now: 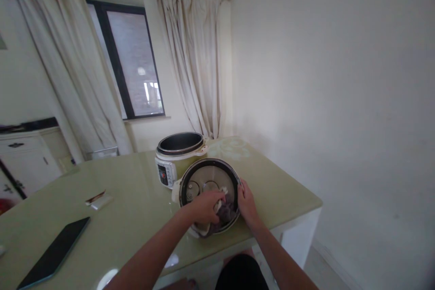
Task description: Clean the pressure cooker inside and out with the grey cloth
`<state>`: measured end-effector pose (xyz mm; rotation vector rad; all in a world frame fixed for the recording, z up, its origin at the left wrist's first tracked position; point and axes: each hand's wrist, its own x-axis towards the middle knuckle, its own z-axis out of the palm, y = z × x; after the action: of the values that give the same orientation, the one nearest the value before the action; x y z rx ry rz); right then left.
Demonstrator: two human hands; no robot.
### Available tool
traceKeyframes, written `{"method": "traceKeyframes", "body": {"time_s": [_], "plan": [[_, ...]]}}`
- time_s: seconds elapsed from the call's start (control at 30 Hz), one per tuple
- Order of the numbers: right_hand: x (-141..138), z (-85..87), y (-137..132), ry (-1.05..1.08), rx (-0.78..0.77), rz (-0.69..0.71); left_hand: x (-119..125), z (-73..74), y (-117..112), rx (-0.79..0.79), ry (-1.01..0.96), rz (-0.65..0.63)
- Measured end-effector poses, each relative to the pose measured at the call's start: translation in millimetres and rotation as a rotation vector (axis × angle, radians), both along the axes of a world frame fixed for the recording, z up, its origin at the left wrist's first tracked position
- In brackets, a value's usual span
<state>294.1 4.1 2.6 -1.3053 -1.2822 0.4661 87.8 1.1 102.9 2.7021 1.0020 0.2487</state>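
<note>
A round cooker lid (209, 180) lies upside down on the pale green table (136, 208), its metal inner face up. My left hand (205, 206) is closed on a greyish cloth (224, 212) and presses it onto the lid's near part. My right hand (247, 203) grips the lid's right rim with curled fingers. Behind the lid stands the open white cooker body (178, 154) with its dark inner pot showing.
A dark tablet (54, 253) lies at the table's near left, and a small folded packet (98, 199) sits further in. White wall close on the right; the table's right edge is near the lid. A window, curtains and a white cabinet (23, 158) stand behind.
</note>
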Motion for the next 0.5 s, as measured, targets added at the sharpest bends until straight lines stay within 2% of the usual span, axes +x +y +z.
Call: {"method": "traceKeyframes", "body": {"time_s": [0.07,0.13,0.3,0.4,0.5], "plan": [[-1.7,0.0,0.4,0.007,0.008,-0.002,-6.7,4.0,-1.6,0.038,0.147,-0.008],[-1.7,-1.4,1.5,0.000,0.004,0.010,-5.1,7.6,-3.3,0.156,0.228,0.071],[2.7,-7.0,4.1,-0.033,-0.011,0.013,4.3,27.4,10.2,0.560,0.169,0.353],[3.0,-10.9,5.8,-0.041,-0.002,0.036,4.3,40.7,28.3,0.595,0.085,0.479],[2.0,-16.3,8.7,-0.015,0.013,0.017,17.3,37.8,35.1,0.504,-0.024,0.536]]}}
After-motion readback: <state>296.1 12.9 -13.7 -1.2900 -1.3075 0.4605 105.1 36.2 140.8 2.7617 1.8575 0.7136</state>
